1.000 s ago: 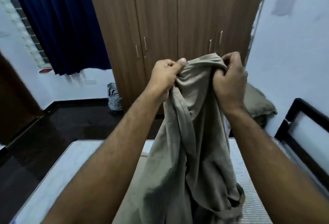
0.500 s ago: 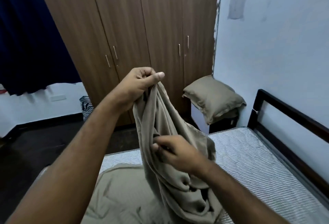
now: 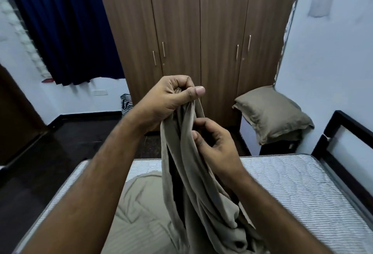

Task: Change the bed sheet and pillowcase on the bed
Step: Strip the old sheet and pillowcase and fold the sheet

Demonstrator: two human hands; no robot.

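Observation:
A khaki bed sheet (image 3: 193, 183) hangs in a bunch above the striped bare mattress (image 3: 292, 185), its lower part lying crumpled on the bed. My left hand (image 3: 171, 100) grips the sheet's top edge, thumb pressed over the folds. Just below it, my right hand (image 3: 214, 144) has its fingers curled into a fold of the same sheet. A pillow in a khaki pillowcase (image 3: 270, 114) sits on a low dark stand beyond the bed, by the right wall.
A brown wooden wardrobe (image 3: 197, 31) fills the far wall. A dark blue curtain (image 3: 60, 27) hangs at the left over a window. The bed's black headboard frame (image 3: 343, 142) runs along the right wall. A patterned basket (image 3: 125, 104) stands beside the wardrobe on the dark floor.
My right hand let go of the top edge, dropped lower on the sheet, then rose again to just under my left hand. The view swung right and back toward the wardrobe.

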